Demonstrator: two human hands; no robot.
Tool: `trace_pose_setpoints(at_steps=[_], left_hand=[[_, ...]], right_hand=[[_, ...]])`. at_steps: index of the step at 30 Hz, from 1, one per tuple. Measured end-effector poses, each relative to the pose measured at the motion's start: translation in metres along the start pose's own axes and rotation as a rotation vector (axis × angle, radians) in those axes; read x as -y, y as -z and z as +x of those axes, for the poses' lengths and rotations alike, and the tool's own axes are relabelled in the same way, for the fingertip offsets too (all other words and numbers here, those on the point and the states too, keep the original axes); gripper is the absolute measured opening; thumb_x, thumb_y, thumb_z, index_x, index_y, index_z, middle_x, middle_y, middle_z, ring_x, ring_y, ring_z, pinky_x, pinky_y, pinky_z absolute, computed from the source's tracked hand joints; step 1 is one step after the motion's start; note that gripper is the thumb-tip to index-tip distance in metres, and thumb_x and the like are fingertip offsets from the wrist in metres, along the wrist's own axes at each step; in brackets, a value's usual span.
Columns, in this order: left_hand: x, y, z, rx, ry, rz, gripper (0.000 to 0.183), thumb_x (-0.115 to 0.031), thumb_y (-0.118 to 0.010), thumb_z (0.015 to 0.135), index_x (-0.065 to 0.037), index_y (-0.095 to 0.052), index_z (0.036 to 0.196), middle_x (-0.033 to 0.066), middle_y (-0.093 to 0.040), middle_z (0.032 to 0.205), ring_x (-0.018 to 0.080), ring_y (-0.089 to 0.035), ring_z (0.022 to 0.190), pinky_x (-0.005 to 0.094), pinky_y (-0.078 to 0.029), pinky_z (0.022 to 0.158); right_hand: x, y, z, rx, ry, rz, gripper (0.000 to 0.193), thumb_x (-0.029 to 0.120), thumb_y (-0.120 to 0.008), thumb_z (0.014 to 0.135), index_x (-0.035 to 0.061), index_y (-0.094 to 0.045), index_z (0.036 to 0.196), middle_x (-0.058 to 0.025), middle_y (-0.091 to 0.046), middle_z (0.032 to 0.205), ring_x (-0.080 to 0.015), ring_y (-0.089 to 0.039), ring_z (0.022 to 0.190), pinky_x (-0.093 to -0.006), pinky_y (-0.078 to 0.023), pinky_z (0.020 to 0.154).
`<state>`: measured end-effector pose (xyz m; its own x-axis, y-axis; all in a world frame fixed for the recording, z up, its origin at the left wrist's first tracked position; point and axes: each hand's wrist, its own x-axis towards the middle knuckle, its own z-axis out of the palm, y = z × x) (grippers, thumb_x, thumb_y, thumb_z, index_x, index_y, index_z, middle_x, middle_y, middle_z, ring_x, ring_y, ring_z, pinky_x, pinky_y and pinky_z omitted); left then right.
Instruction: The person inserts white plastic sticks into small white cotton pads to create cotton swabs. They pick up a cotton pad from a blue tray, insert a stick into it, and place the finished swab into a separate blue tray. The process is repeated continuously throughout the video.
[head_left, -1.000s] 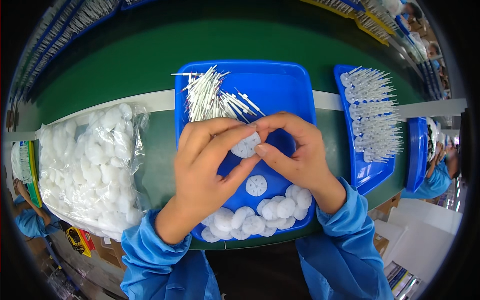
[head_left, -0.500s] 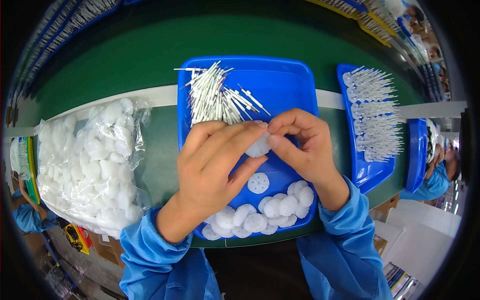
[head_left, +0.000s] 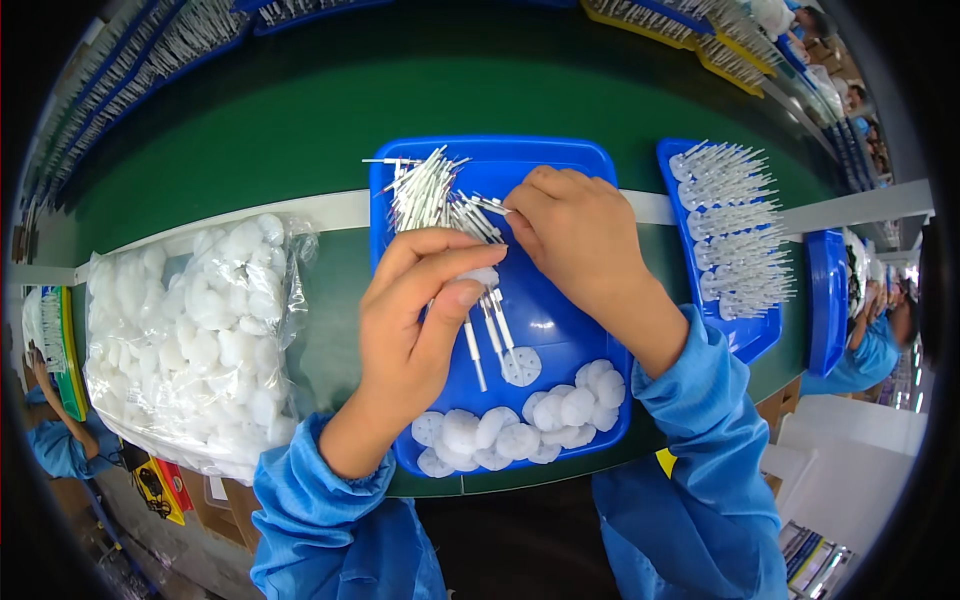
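A white perforated disc (head_left: 482, 276) is pinched between the thumb and fingers of my left hand (head_left: 395, 330). Several thin white rods (head_left: 500, 322) hang below it, pointing toward me. My right hand (head_left: 582, 240) is closed at the right edge of a rod pile (head_left: 425, 198), its thumb and forefinger on the end of a thin white rod (head_left: 490, 205). Beneath both hands lies a blue tray (head_left: 575, 325). One loose disc (head_left: 522, 368) lies flat in it, and more white discs (head_left: 517, 441) overlap along its near edge.
A clear plastic bag (head_left: 205, 340) full of white discs lies left of the tray. At right, a second blue tray (head_left: 752, 335) holds rows of discs with rods standing in them (head_left: 735, 235). Racks of rod-filled trays (head_left: 660, 22) line the far edge. Co-workers' blue sleeves (head_left: 872, 355) show at both sides.
My right hand has left the disc and moved up to the rod pile. Held rods now show hanging under the disc in my left hand. The whole view has shifted slightly.
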<state>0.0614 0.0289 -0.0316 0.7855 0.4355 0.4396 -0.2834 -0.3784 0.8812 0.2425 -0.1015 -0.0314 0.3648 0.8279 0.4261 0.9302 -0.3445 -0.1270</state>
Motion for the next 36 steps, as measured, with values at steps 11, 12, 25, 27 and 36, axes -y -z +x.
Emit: trace_pose_setpoints(at_steps=[11,12,25,27,36], left_hand=[[-0.002,-0.003,-0.003,0.089,0.259,-0.140,0.037,-0.004,-0.057,0.111,0.000,-0.066,0.147,0.0126,-0.068,0.133,0.0163,-0.067,0.116,0.0308,-0.057,0.098],[-0.003,-0.004,-0.003,0.095,0.263,-0.153,0.037,-0.003,-0.057,0.111,0.001,-0.065,0.147,0.0130,-0.069,0.132,0.0170,-0.068,0.118,0.0315,-0.057,0.099],[0.002,-0.010,-0.006,-0.048,0.300,-0.251,0.033,0.002,-0.069,0.102,-0.003,-0.076,0.134,0.0097,-0.080,0.117,0.0120,-0.073,0.095,0.0268,-0.057,0.082],[0.002,-0.009,-0.005,-0.007,0.237,-0.084,0.035,0.002,-0.072,0.099,-0.004,-0.077,0.133,0.0095,-0.080,0.113,0.0143,-0.071,0.089,0.0285,-0.057,0.081],[-0.012,-0.007,0.001,0.025,0.212,0.177,0.037,0.004,-0.077,0.092,-0.005,-0.081,0.129,0.0092,-0.080,0.101,0.0185,-0.069,0.083,0.0317,-0.056,0.078]], right_hand=[[0.008,0.031,-0.031,-0.020,-0.272,0.677,0.015,0.006,-0.083,0.081,0.0103,-0.075,0.093,-0.0032,-0.076,0.085,-0.0226,-0.074,0.079,-0.0376,-0.055,0.081],[0.014,0.033,-0.039,-0.026,-0.281,0.757,0.017,0.005,-0.083,0.080,0.0103,-0.075,0.094,-0.0027,-0.076,0.085,-0.0215,-0.073,0.077,-0.0370,-0.055,0.081],[0.019,0.032,-0.056,-0.052,-0.121,0.653,0.024,0.006,-0.088,0.082,0.0118,-0.084,0.104,0.0020,-0.067,0.062,-0.0146,-0.067,0.056,-0.0320,-0.056,0.075],[0.020,0.031,-0.057,-0.060,-0.148,0.680,0.022,0.005,-0.087,0.083,0.0107,-0.084,0.104,0.0012,-0.068,0.062,-0.0155,-0.067,0.055,-0.0319,-0.056,0.074],[0.022,0.029,-0.058,-0.083,-0.218,0.695,0.019,0.006,-0.088,0.084,0.0090,-0.083,0.103,-0.0012,-0.068,0.063,-0.0181,-0.067,0.056,-0.0325,-0.054,0.067]])
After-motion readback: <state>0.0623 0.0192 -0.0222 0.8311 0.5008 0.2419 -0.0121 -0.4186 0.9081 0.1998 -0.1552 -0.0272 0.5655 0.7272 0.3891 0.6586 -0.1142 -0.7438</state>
